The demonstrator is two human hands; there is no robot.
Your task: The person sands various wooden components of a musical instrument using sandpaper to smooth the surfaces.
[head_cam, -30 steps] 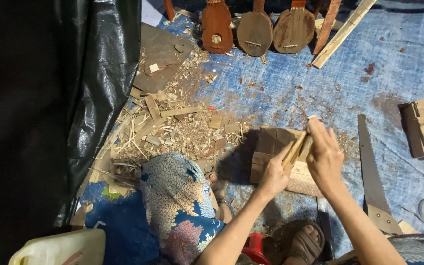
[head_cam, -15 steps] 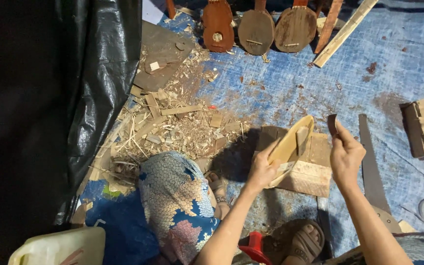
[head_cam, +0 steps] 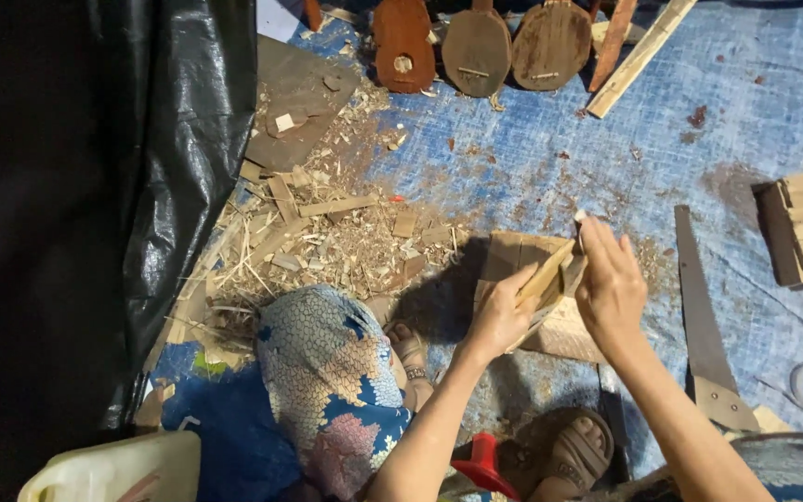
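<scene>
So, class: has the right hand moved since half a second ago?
Yes. The right hand has swung left, away from the hand saw on the mat, and now presses against the pale wooden piece in the left hand.

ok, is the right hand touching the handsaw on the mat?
Apart. The head view shows the right hand up at the thin wooden piece, with bare blue mat between it and the handsaw.
</scene>
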